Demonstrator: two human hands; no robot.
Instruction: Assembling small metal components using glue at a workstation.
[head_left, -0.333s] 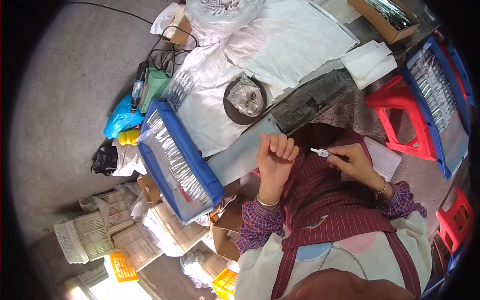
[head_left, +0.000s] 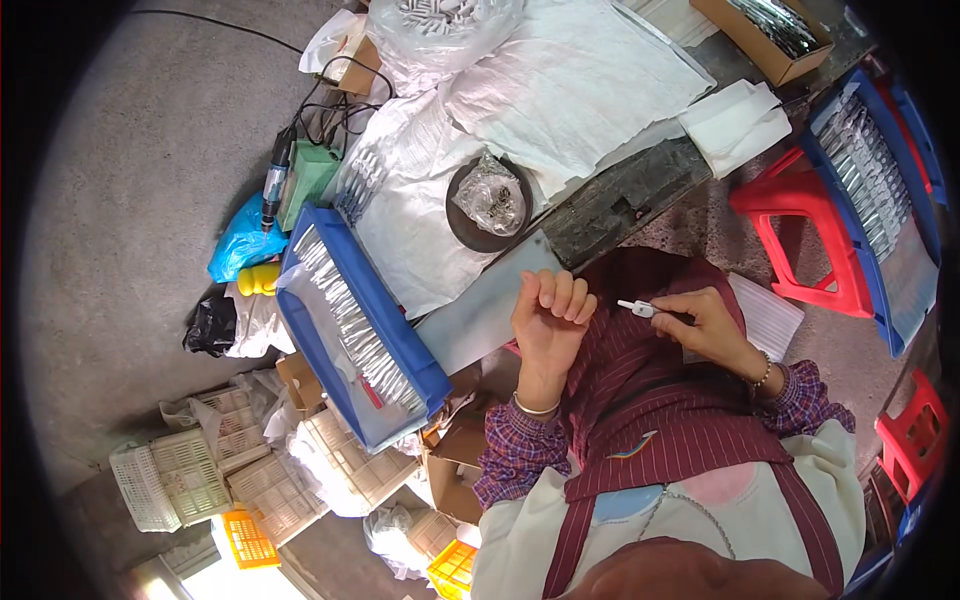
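My right hand (head_left: pixel 708 326) pinches a small pale metal part (head_left: pixel 640 309) between thumb and fingertips. Its thin white tip points left, over my maroon striped apron (head_left: pixel 640 390). Just left of that tip, my left hand (head_left: pixel 552 318) is raised with its fingers curled in toward the palm. Whatever those fingers may hold is hidden. Beyond the hands, a dark round dish (head_left: pixel 466 222) on the bench carries a crumpled clear plastic bag (head_left: pixel 490 198) with small dark pieces in it.
A blue tray (head_left: pixel 372 305) of silvery parts lies left of the bench; another blue tray (head_left: pixel 885 285) rests by a red stool (head_left: pixel 800 205) at right. White cloth (head_left: pixel 580 75) covers the bench. An electric screwdriver (head_left: pixel 276 175) stands by a green box (head_left: pixel 312 175). Pale crates (head_left: pixel 170 480) sit lower left.
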